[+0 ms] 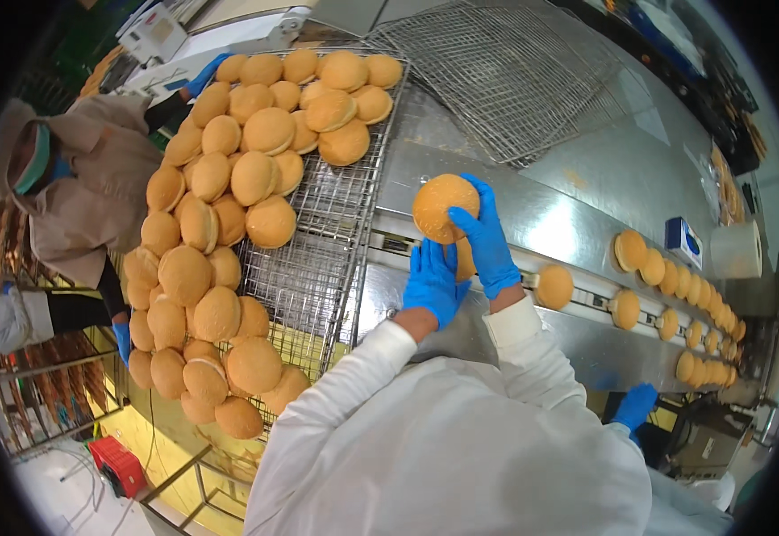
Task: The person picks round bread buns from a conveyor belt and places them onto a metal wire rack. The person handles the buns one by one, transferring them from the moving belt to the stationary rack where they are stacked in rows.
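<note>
I have the right hand (487, 234) gripping a speckled hamburger bun (441, 210) above the metal tabletop (537, 219), its thumb across the crown and its fingers around the edge. The left hand (434, 284) sits just below with its fingers pointing up at that bun's lower edge; a second bun (466, 259) shows partly between the two hands, and I cannot tell whether the left one grips it. To my left, a wire rack (313, 268) carries a heap of buns (213, 237), and a co-worker in a tan smock (95, 179) stands along its far side. Stacked wire grids (505, 80) lie ahead. On my right, a narrow conveyor (590, 306) carries a row of single buns, with more rows on either side of it. Beyond them, a blue-and-white carton (683, 242) bears markings too small for me to read, next to a white roll (736, 251).
</note>
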{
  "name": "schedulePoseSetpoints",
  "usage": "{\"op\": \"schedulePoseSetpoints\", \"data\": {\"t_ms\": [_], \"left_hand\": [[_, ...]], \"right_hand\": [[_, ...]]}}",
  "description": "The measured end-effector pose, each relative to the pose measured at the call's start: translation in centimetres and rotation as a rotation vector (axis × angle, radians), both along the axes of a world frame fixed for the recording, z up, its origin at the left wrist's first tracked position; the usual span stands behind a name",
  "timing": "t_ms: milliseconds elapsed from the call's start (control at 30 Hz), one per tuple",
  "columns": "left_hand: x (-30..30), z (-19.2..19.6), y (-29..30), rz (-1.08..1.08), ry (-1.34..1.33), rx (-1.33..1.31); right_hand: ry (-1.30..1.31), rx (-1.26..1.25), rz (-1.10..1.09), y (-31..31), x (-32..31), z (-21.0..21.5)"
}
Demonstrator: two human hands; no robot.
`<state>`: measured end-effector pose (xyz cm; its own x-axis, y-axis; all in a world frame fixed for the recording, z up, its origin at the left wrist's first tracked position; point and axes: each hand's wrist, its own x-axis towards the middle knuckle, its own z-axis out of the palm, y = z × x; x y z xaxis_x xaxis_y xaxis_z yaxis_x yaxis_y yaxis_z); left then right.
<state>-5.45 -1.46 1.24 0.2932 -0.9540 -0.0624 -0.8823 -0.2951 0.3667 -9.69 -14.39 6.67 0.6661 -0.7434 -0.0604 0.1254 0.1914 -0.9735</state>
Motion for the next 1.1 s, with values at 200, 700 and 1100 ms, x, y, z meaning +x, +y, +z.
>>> {"op": "schedulePoseSetpoints", "data": {"t_ms": [200,700,1100], "left_hand": [[3.0,9.4,12.9,-0.109,0.4,-0.146],[4.6,9.4,31.3,1.323,0.133,-0.548],[-0.9,5.0,29.2,1.38,0.17,-0.356]], "right_hand": [[0.516,-0.753,0.2,2.7,1.0,-5.3],[0.441,-0.334,0.989,22.5,10.9,2.1],[0.068,0.113,0.531,18.9,6.2,1.5]]}}
